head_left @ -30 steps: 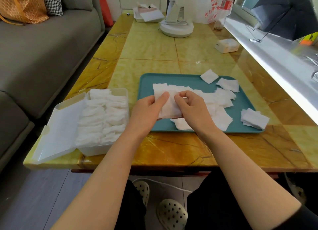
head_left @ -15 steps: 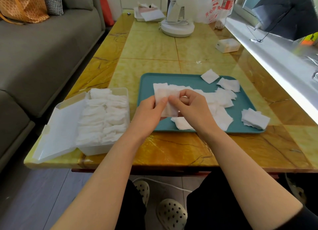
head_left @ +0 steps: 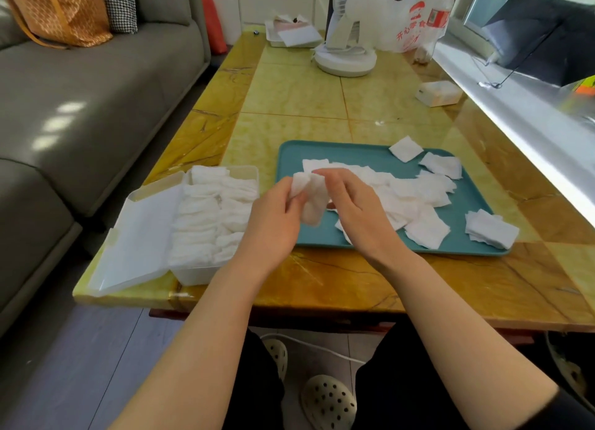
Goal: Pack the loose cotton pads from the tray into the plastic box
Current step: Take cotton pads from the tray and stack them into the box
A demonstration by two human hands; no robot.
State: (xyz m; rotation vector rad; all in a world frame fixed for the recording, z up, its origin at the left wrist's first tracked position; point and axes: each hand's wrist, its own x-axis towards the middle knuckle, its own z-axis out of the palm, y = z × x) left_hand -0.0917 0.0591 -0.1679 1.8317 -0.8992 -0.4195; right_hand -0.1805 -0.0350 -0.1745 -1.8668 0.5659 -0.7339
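Cotton pad (head_left: 311, 204) folded, pinched by left hand (head_left: 273, 218) and right hand (head_left: 357, 217) over 9 o'clock edge of tray (head_left: 338, 151), loose pads (head_left: 421, 197) on tray, open box (head_left: 199, 276) nearly full at 9 o'clock of tray

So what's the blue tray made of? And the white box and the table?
The tray looks like plastic: smooth, even teal, dull sheen, rounded rim. The box seems to be thin, milky, slightly see-through plastic. The table looks like polished stone, or maybe a glossy stone-look top: yellow veining, tile-like lines, bright reflections.
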